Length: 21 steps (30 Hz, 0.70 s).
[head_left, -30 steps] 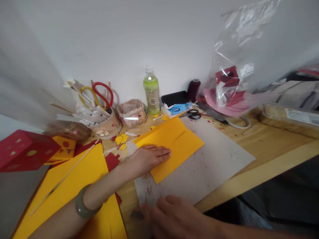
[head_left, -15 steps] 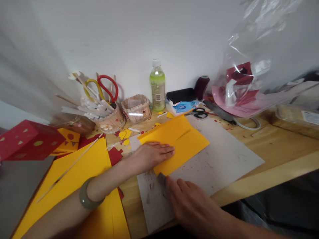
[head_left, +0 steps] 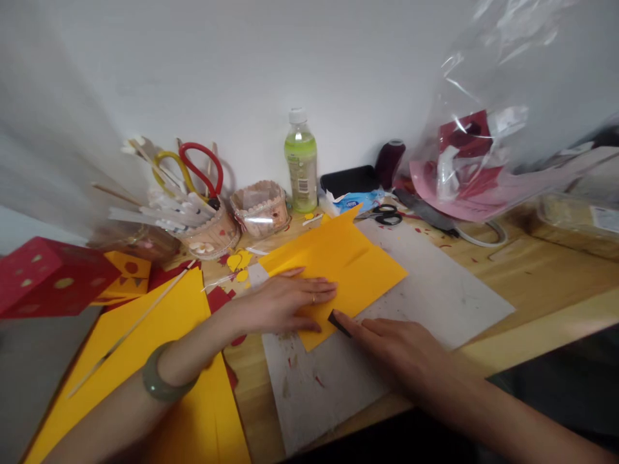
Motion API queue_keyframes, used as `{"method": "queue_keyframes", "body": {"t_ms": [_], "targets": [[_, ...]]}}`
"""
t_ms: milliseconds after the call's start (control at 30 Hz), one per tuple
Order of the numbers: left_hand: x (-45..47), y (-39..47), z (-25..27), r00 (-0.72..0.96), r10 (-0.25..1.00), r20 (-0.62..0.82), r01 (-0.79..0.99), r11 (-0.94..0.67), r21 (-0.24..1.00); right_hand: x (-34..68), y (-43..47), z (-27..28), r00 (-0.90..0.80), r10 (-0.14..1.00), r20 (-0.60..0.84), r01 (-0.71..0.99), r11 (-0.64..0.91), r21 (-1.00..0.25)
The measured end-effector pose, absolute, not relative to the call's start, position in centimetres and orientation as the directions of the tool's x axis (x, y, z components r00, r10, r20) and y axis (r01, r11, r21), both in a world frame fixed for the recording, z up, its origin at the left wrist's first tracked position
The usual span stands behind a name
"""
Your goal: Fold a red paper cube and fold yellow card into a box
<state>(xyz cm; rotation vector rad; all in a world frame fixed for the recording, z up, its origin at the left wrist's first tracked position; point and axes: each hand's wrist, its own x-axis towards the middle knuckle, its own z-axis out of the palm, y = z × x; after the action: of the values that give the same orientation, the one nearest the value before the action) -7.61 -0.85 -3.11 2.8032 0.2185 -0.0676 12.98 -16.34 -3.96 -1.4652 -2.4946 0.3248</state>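
Leftmost, we have a spotted red box (head_left: 53, 280), then a pile of yellow sheets (head_left: 193, 328) with a thin stick (head_left: 130, 334) lying across it. Next, our left hand (head_left: 278, 299) lies flat, fingers stretched out, on a yellow paper (head_left: 353, 261), which rests mid-table on a greyish sheet (head_left: 435, 303). Apart from it, our right hand (head_left: 399, 348) is closed around a small dark tool (head_left: 339, 323), its tip at the paper's near edge. Farther right, we see black-handled scissors (head_left: 388, 216) and a clear plastic bag (head_left: 457, 103).

Ylw ppr (head_left: 360, 270), dk tool (head_left: 339, 323) @edge.
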Motion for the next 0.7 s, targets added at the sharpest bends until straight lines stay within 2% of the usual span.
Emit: {"method": "queue_keyframes", "body": {"t_ms": [167,300,500,600,700], "targets": [[-7.4,-0.7,-3.2,0.981,0.158,-0.116,0.189,-0.917,0.35,15.1,-15.5,-4.9,-0.411,0.905,0.104,0.839,0.421,-0.345],[-7.4,-0.8,-3.2,0.978,0.159,-0.132,0.196,-0.918,0.345,16.7,-15.0,-5.4,-0.364,0.927,0.092,0.878,0.375,-0.296],[-7.7,-0.7,-3.7,0.989,0.127,-0.074,0.145,-0.927,0.345,20.3,-14.1,-4.2,-0.22,0.973,0.074,0.946,0.231,-0.227],[-7.7,-0.7,-3.8,0.99,0.125,-0.063,0.139,-0.928,0.346,23.0,-13.8,-3.8,-0.113,0.991,0.075,0.983,0.122,-0.14],[-7.7,-0.7,-3.6,0.991,0.123,-0.055,0.135,-0.927,0.35,24.0,-13.5,-3.6,0.029,0.989,0.146,0.999,-0.025,-0.03]]}}
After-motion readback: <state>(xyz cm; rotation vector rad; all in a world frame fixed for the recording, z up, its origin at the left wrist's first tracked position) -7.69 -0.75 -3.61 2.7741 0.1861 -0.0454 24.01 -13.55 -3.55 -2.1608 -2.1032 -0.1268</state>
